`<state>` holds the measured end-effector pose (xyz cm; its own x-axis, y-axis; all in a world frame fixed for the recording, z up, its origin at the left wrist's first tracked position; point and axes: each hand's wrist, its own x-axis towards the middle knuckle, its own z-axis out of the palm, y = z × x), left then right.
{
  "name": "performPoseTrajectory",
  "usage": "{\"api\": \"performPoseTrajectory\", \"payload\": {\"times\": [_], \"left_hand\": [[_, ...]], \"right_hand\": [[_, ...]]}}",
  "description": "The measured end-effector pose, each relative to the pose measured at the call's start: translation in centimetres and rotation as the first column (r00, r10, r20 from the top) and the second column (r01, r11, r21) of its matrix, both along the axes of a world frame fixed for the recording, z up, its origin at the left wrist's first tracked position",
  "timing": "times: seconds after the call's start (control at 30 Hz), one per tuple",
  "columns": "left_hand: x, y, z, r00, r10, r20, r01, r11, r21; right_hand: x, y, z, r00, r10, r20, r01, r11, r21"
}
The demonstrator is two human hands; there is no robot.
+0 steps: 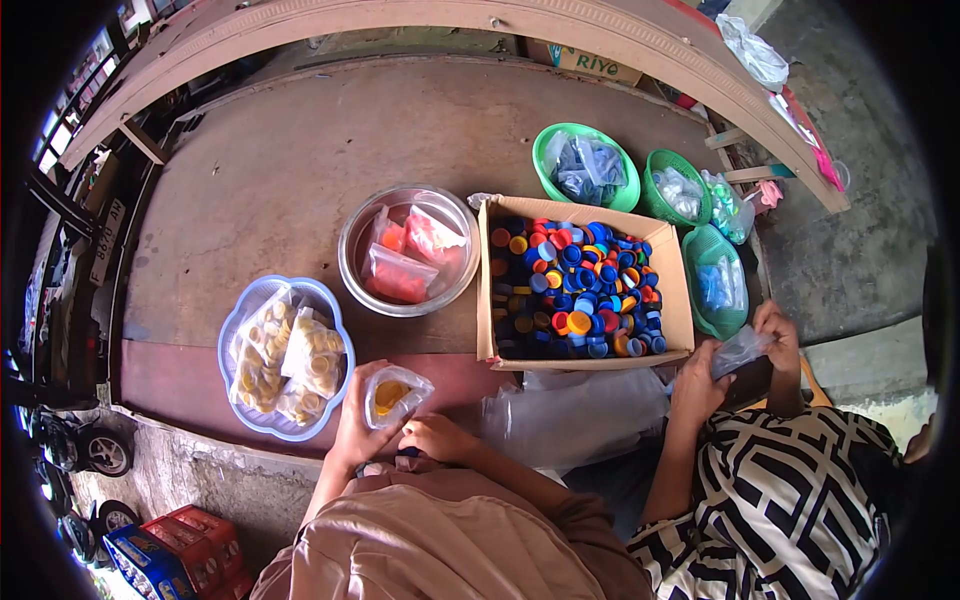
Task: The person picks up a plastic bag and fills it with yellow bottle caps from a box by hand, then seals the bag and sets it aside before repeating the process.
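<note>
My left hand (352, 425) is wrapped round a small clear plastic bag (398, 396) with yellow caps inside, its mouth open upward. Just right of it and lower, my right hand (440, 438) is closed near my lap beside a dark blue cap (408, 452); whether it grips the cap is unclear. To the left, a pale blue flower-shaped basket (231, 345) holds bags of yellowish caps. A steel bowl (350, 275) with bags of red caps stands above my hands. The cardboard box (683, 290) to the right is full of loose blue, red, yellow and orange caps.
A co-worker in a patterned top (790, 490) sits at right, both hands on a clear bag (742, 350). Green baskets (634, 190) with bagged caps stand behind and beside the box. Empty plastic bags (570, 415) lie at the near edge. A wooden rail (400, 25) crosses the far side.
</note>
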<state>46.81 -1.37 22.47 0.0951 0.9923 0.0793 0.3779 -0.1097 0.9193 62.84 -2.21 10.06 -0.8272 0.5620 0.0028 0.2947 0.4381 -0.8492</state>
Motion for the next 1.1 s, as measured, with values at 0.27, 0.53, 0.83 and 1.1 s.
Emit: {"api": "performPoseTrajectory", "payload": {"times": [0.27, 0.53, 0.83, 1.1], "left_hand": [[0.2, 0.9, -1.0, 0.999, 0.042, -0.002, -0.042, 0.998, -0.038], [0.5, 2.2, -1.4, 0.995, 0.06, 0.085, -0.052, 0.994, -0.091], [2.1, 1.9, -0.5, 0.994, -0.093, 0.06, 0.099, 0.988, -0.118], [2.0, 1.5, -0.7, 0.992, -0.123, 0.011, 0.123, 0.989, -0.083]], "right_hand": [[1.0, 0.9, 2.6, 0.994, 0.079, 0.075, -0.084, 0.995, 0.059], [11.1, 8.0, 16.5, 0.71, -0.663, -0.239, 0.696, 0.712, 0.092], [17.8, 12.8, 12.8, 0.395, -0.661, 0.638, 0.357, 0.75, 0.556], [19.8, 13.0, 12.6, 0.459, -0.668, 0.585, 0.39, 0.744, 0.543]]}}
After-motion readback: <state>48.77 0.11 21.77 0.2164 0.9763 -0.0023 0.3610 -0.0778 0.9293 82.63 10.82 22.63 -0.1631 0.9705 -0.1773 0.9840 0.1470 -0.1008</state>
